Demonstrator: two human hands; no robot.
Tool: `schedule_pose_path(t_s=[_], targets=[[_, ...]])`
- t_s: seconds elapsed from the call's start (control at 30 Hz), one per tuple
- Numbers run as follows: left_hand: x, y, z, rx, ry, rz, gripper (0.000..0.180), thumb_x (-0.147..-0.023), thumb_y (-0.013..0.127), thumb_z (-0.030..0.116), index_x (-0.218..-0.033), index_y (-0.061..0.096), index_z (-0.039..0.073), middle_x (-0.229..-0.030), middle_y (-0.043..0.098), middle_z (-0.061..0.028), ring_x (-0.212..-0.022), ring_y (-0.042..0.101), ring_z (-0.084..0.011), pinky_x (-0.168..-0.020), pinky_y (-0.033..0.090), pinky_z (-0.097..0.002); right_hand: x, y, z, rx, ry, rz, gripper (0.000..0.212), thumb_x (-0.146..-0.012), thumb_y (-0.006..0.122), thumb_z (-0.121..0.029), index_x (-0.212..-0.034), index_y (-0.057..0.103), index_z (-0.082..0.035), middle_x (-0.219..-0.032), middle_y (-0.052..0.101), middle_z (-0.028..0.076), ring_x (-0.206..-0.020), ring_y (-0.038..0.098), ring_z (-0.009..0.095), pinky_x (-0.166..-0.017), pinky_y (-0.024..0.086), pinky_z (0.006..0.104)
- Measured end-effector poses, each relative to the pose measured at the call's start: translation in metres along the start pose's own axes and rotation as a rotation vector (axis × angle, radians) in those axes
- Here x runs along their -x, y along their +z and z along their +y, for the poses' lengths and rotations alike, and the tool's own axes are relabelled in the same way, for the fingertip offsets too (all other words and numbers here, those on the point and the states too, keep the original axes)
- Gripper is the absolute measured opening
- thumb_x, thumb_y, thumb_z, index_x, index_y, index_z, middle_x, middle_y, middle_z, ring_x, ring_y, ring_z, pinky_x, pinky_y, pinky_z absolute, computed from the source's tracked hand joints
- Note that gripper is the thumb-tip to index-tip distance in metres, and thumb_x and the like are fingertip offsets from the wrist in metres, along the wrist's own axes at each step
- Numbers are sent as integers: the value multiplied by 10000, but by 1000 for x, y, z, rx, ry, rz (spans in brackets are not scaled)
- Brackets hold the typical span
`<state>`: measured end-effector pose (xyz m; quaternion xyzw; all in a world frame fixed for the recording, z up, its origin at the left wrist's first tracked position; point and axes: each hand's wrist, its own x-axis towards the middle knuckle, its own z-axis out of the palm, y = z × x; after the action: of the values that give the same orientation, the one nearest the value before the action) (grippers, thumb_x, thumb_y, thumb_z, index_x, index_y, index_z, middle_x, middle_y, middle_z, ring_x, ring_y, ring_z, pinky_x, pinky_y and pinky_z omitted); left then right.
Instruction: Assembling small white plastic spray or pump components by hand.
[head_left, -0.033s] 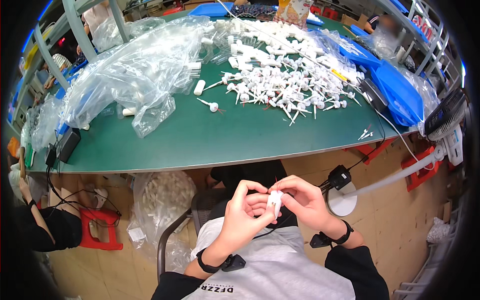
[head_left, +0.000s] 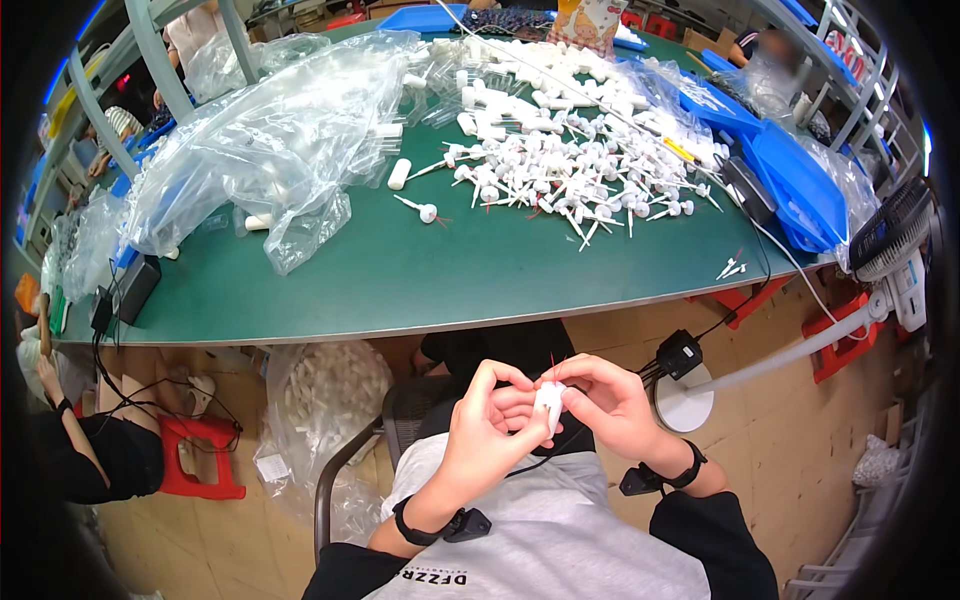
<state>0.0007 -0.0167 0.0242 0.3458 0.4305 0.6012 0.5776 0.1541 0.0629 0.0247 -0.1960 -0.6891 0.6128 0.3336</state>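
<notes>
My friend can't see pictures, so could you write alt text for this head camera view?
A person's left hand and right hand together hold a small white plastic part close to the body, below the edge of a green table. On the table lie a heap of white pump sprayer parts and clear plastic bags.

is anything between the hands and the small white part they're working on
Nothing visible. The left hand and right hand both pinch the white part directly, fingertips on it, above the lap. The pile of white pump pieces and clear bags lie apart on the green table.
</notes>
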Motion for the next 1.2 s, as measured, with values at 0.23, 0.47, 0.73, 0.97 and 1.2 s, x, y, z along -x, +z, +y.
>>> schedule_pose_path(t_s=[0.23,0.47,0.73,0.97,1.2], targets=[[-1,-5,-1,-2,6,-35,150,-841,555,-26,-933,437,-36,-920,618,-171,-805,645,-170,-643,546,-257,-1,-6,2,-146,39,-23,215,-849,548,29,-1063,564,41,-1050,580,127,-977,558,173,-873,447,312],[-2,-6,-3,-121,52,-57,160,-840,590,-13,-891,439,-15,-967,617,-171,-880,632,-177,-654,529,-263,-3,-5,4,-105,-12,-23,258,-824,586,28,-1081,561,41,-1073,575,128,-991,551,177,-886,437,318],[-4,-11,-6,-38,201,-74,193,-868,571,26,-1040,498,-22,-1068,592,-119,-968,585,-153,-822,485,-274,-17,10,-1,-10,-147,75,239,-856,572,-11,-1088,567,49,-1119,557,153,-1023,547,199,-880,437,319],[-5,-33,1,-157,244,160,269,-880,496,2,-1146,458,10,-1122,568,-143,-1015,560,-182,-871,441,-295,-131,2,-60,166,-8,-28,158,-936,485,-162,-944,528,-10,-865,618,68,-826,599,141,-753,453,274],[4,-41,7,-196,253,209,213,-875,496,0,-1088,493,0,-1006,597,-105,-934,568,-153,-854,437,-276,-270,14,-34,769,-31,-317,289,-887,555,-287,-904,563,2,-807,629,55,-727,566,90,-631,440,242]])
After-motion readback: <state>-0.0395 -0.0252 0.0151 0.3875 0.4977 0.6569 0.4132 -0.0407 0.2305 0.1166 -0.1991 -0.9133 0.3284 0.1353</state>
